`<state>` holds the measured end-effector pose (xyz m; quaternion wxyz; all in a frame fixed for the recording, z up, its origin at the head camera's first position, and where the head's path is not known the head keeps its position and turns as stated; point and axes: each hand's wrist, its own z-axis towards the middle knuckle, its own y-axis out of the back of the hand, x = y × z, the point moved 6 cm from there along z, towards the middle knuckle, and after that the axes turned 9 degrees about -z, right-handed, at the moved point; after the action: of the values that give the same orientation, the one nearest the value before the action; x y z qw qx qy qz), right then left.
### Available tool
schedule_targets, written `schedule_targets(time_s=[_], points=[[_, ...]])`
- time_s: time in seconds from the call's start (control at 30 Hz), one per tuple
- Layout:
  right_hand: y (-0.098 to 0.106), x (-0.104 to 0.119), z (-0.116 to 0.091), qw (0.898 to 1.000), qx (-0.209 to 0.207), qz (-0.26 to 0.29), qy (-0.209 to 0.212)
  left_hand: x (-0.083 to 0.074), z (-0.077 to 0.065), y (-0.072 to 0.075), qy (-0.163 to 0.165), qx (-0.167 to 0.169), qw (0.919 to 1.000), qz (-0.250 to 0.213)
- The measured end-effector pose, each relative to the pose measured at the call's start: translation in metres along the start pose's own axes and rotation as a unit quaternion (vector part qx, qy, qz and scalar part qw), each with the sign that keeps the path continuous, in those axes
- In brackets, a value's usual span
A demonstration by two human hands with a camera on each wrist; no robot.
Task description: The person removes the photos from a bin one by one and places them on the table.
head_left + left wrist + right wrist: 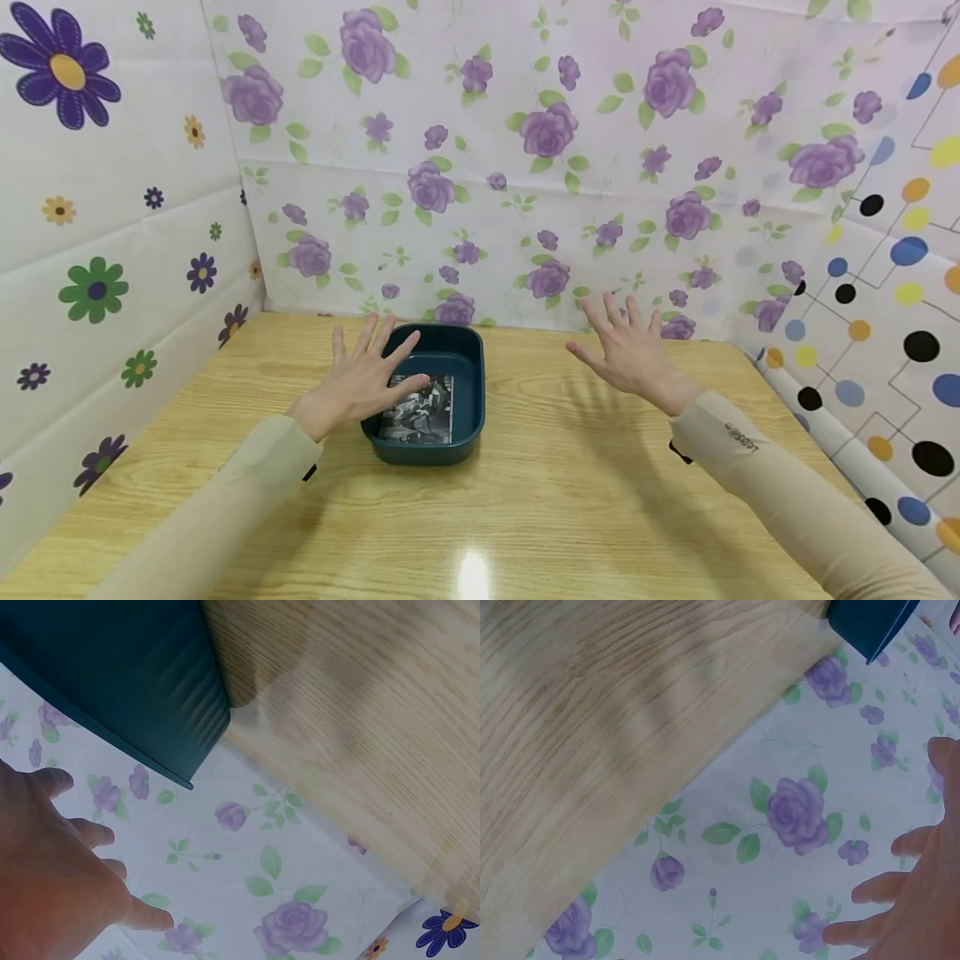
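Note:
A dark teal rectangular bin point(468, 392) with rounded corners stands on the table towards the back, left of the middle. Inside it, flat on the bottom, lies a black-and-white printed picture point(427, 412), partly covered in the head view by my left hand point(360, 383). That hand hovers over the bin's left side with its fingers spread and holds nothing. My right hand point(630, 354) is raised above the table to the right of the bin, fingers spread too, with nothing in it. In the left wrist view the bin's ribbed outer wall point(150, 690) shows beyond the fingers.
The wood-grain table point(555, 500) runs back to a curtain point(510, 208) printed with purple roses. A flower-patterned sheet point(135, 250) borders the left side, and a dotted sheet point(877, 333) the right, its lower edge rolled along the table.

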<state>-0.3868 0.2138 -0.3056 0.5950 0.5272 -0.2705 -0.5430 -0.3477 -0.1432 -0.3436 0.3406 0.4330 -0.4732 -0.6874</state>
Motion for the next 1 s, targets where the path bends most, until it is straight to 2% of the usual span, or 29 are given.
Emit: schedule_targets(time_s=[0.3, 0.5, 0.8, 1.0], points=[[-0.001, 0.005, 0.001, 1.0, 0.004, -0.001, 0.007, 0.006, -0.003, -0.003, 0.001, -0.002, 0.9999, -0.014], [0.009, 0.026, 0.007, 0.998, 0.025, 0.031, 0.046, 0.008, -0.015, 0.002, 0.021, 0.007, 0.9996, -0.019], [0.03, 0.084, 0.051, 0.985, 0.043, 0.126, 0.108, 0.013, -0.046, -0.005, 0.051, 0.065, 0.9965, -0.014], [0.037, 0.12, 0.079, 0.967, 0.012, 0.196, 0.165, 0.017, -0.056, -0.013, 0.053, 0.099, 0.9933, -0.029]])
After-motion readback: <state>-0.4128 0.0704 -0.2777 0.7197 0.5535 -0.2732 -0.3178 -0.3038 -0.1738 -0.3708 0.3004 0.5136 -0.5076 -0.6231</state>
